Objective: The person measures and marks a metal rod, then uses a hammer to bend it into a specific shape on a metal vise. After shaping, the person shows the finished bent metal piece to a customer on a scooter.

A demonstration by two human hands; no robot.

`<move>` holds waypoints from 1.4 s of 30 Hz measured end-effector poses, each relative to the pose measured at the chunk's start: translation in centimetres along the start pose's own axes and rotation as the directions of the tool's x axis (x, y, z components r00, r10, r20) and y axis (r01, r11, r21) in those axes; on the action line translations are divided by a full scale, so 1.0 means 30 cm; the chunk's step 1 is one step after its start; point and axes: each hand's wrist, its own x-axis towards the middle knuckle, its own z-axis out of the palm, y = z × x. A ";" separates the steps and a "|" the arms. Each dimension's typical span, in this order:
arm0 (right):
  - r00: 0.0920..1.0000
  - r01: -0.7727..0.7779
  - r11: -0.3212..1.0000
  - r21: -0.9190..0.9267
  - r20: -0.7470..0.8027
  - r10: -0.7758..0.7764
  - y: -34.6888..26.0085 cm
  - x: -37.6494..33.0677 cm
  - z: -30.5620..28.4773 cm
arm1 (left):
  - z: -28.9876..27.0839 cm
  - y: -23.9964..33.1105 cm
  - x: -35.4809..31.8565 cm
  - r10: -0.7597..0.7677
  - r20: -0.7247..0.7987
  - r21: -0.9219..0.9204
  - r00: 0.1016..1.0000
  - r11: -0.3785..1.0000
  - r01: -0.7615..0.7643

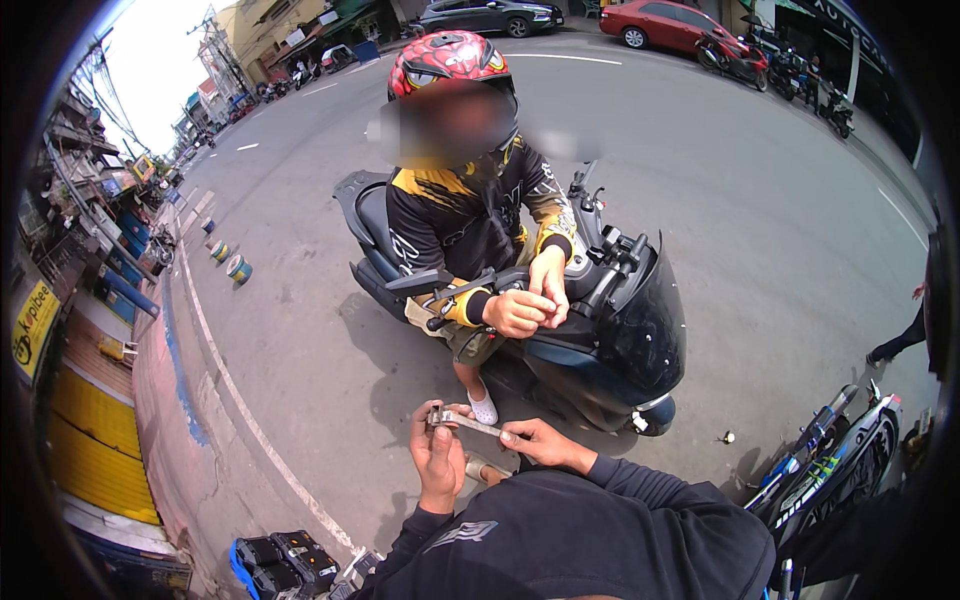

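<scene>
A metal caliper [470, 424] with a long flat bar lies across both my hands at chest height. My left hand [438, 458] grips its jaw end, thumb up along the near side and fingers behind. My right hand [543, 443] pinches the far tip of the bar between thumb and fingers. Just beyond my hands, a rider in a red helmet [455, 55] sits on a dark scooter [600, 360]. The rider's two hands [530, 305] meet over the handlebar; whether they hold something small cannot be made out.
Open black toolboxes [285, 562] stand low at the left, by the kerb line. Parked bicycles or motorbikes [840, 450] are close on the right. Painted drums [238, 268] line the roadside. Across the street are a red car [670, 25] and a dark car [490, 16].
</scene>
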 end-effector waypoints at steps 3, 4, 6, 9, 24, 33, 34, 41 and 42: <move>1.000 0.002 1.000 -0.014 -0.025 -0.003 0.014 0.010 -0.001 | 0.008 -0.005 0.012 0.018 -0.063 -0.047 0.998 0.999 -0.021; 0.999 -0.009 0.999 -0.039 -0.051 0.008 0.020 0.010 -0.001 | 0.007 -0.006 0.015 0.001 -0.090 -0.057 0.996 0.998 -0.006; 0.998 0.019 1.000 0.022 -0.055 -0.017 0.033 0.004 -0.004 | 0.000 -0.010 0.016 0.049 -0.089 0.012 0.995 0.999 -0.048; 0.998 -0.004 1.000 0.002 -0.058 0.004 0.051 -0.020 -0.009 | -0.010 -0.020 -0.002 -0.011 -0.085 -0.031 0.996 0.999 0.009; 0.999 -0.027 0.984 -0.175 -0.021 0.024 0.012 -0.032 -0.026 | -0.003 -0.034 -0.023 -0.066 0.079 -0.152 0.995 0.985 0.078; 0.982 -0.163 0.984 -0.076 0.082 0.169 0.037 -0.065 -0.014 | -0.085 -0.040 -0.061 -0.072 -0.017 -0.024 0.997 0.997 0.072; 0.986 -0.139 0.985 -0.101 0.076 0.147 0.038 -0.060 -0.015 | -0.091 -0.037 -0.056 -0.057 -0.007 -0.038 0.998 0.998 0.057; 0.997 -0.069 0.997 -0.028 -0.032 0.069 0.020 -0.023 0.000 | -0.052 -0.037 -0.032 -0.083 0.003 -0.031 0.997 0.996 0.083; 0.996 -0.042 0.999 0.010 -0.077 0.043 0.017 -0.025 0.008 | -0.042 -0.040 -0.036 -0.073 0.009 -0.030 0.997 0.997 0.073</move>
